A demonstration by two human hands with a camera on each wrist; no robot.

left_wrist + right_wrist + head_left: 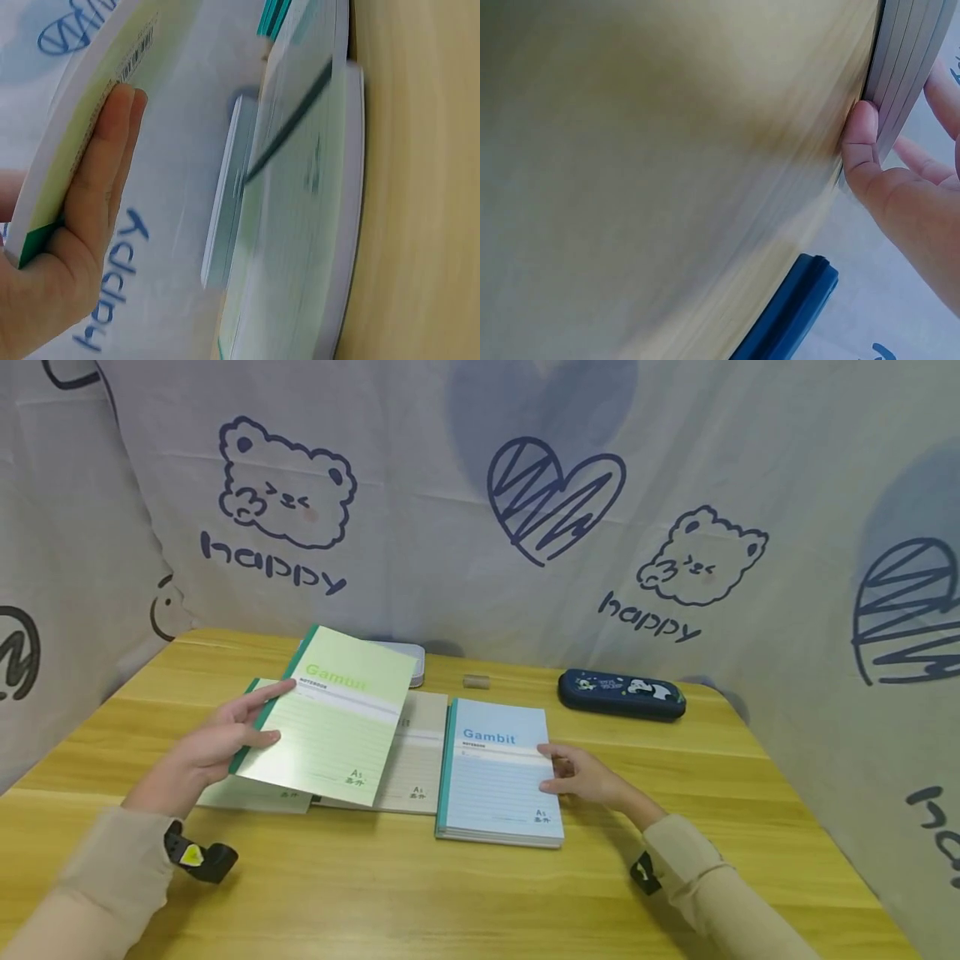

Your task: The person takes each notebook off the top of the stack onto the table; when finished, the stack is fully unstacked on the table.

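In my left hand [213, 743] I hold a green notebook [330, 718] by its dark green spine, tilted above the table; the left wrist view shows the fingers spread along its barcoded back cover [135, 56]. Below it, another green notebook [255, 797] and a beige notebook [423, 760] lie partly hidden. To their right sits a squared stack of blue notebooks [498, 777] with teal spines. My right hand [588, 774] grips the stack's right edge, thumb and index finger apart along it. In the right wrist view the thumb [862, 135] meets the stack's corner.
A dark blue pencil case [622, 695] with a panda lies at the back right. Near the back edge are a small brown block [476, 681] and a pale flat case [416, 664], partly covered by the raised notebook. A printed cloth [420, 552] hangs behind the wooden table [360, 893].
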